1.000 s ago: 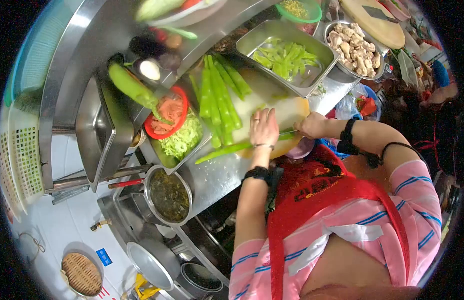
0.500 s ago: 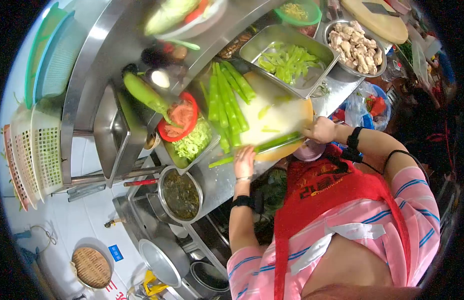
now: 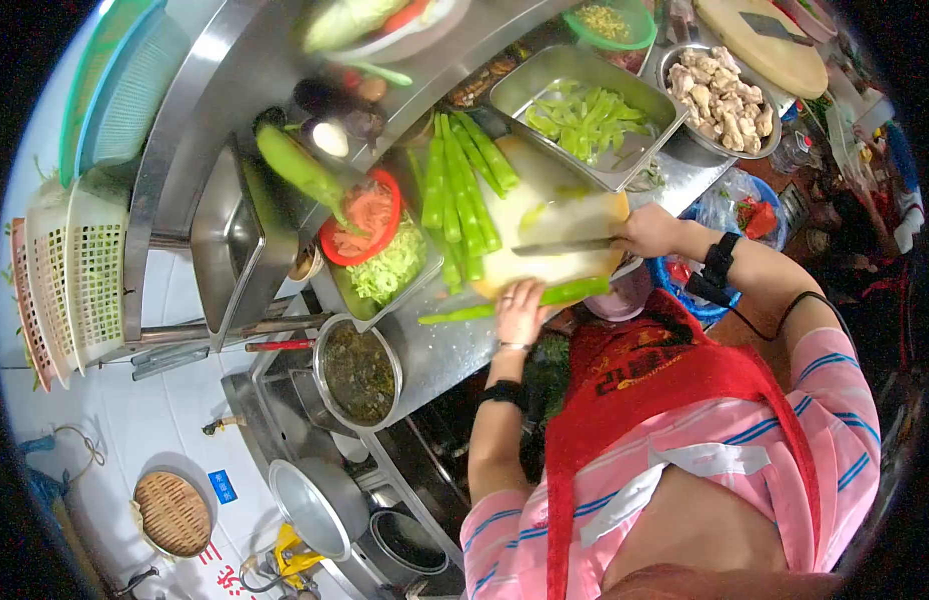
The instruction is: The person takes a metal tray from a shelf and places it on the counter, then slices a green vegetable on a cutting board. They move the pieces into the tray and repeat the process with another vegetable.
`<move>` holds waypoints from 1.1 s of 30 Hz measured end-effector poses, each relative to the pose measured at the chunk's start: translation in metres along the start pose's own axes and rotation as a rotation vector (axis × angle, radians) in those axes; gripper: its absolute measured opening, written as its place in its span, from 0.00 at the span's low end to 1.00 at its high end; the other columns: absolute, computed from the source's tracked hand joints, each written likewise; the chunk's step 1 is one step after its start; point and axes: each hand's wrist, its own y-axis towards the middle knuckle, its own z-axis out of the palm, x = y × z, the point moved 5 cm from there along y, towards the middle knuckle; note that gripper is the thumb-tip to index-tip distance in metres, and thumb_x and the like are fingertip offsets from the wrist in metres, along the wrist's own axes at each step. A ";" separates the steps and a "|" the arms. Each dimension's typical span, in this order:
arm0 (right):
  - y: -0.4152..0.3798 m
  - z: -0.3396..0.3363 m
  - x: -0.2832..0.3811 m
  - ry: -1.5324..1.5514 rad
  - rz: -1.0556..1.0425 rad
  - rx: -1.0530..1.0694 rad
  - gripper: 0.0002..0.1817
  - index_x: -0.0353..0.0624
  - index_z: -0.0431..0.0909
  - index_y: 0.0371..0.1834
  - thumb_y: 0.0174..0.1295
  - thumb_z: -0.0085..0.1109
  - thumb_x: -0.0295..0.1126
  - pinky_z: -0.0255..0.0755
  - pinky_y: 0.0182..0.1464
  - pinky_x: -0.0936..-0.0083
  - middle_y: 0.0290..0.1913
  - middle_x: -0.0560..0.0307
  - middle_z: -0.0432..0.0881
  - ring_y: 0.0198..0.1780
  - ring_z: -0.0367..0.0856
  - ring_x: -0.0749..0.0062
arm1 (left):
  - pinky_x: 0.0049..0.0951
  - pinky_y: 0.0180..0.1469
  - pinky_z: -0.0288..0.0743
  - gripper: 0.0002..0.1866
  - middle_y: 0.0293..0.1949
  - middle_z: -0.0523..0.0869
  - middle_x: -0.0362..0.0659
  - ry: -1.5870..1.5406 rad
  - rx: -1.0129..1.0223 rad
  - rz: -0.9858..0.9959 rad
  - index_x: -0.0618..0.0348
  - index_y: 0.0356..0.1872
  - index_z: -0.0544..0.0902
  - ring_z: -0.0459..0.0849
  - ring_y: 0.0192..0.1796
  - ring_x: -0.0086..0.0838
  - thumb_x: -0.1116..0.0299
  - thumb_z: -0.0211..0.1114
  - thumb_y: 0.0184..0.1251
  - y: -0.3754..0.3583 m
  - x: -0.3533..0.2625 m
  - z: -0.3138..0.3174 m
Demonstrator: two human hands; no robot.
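Observation:
A long green celery stalk [image 3: 575,291] lies along the near edge of the cutting board [image 3: 595,215]. My left hand [image 3: 521,312] has its fingers bent over this stalk, pressing it down. My right hand [image 3: 649,231] is closed round the handle of a knife [image 3: 563,246]. The knife's blade is above the board, apart from the stalk, and points left. More celery stalks [image 3: 453,195] lie side by side on the left of the board, with a few small green pieces near the middle.
Behind the board stands a metal tray [image 3: 610,178] of sliced green pieces. A bowl of chopped meat [image 3: 720,100] is at the back right. To the left are a red bowl [image 3: 363,215], a tray of shredded greens [image 3: 390,272] and a metal pot [image 3: 358,372].
The knife has moved away from the stalk, back over the board. My left hand has shifted slightly right along the stalk.

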 end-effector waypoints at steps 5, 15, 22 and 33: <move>0.000 0.016 -0.012 -0.068 0.181 0.051 0.14 0.47 0.74 0.37 0.58 0.48 0.45 0.72 0.30 0.56 0.23 0.47 0.79 0.27 0.78 0.49 | 0.39 0.51 0.67 0.22 0.47 0.77 0.41 0.024 0.036 -0.066 0.49 0.48 0.77 0.73 0.50 0.39 0.61 0.65 0.48 0.010 0.000 0.011; -0.027 0.024 -0.006 -0.019 0.274 0.108 0.16 0.43 0.73 0.38 0.58 0.48 0.44 0.72 0.29 0.56 0.22 0.42 0.78 0.26 0.78 0.47 | 0.43 0.58 0.57 0.24 0.45 0.78 0.41 0.074 -0.137 -0.187 0.48 0.51 0.75 0.72 0.50 0.38 0.56 0.64 0.51 0.025 0.005 0.000; -0.035 0.011 -0.003 -0.002 0.263 0.087 0.16 0.42 0.73 0.37 0.58 0.49 0.44 0.72 0.29 0.56 0.21 0.43 0.77 0.25 0.78 0.46 | 0.42 0.57 0.54 0.22 0.45 0.78 0.41 0.005 -0.152 -0.272 0.51 0.49 0.75 0.73 0.49 0.35 0.55 0.63 0.53 0.035 -0.008 0.028; -0.024 0.010 0.001 -0.096 0.139 0.169 0.11 0.39 0.72 0.34 0.55 0.46 0.34 0.72 0.26 0.59 0.21 0.47 0.78 0.24 0.79 0.51 | 0.40 0.54 0.56 0.20 0.43 0.75 0.39 0.026 -0.312 -0.109 0.50 0.46 0.77 0.71 0.47 0.35 0.59 0.66 0.50 0.026 -0.011 0.029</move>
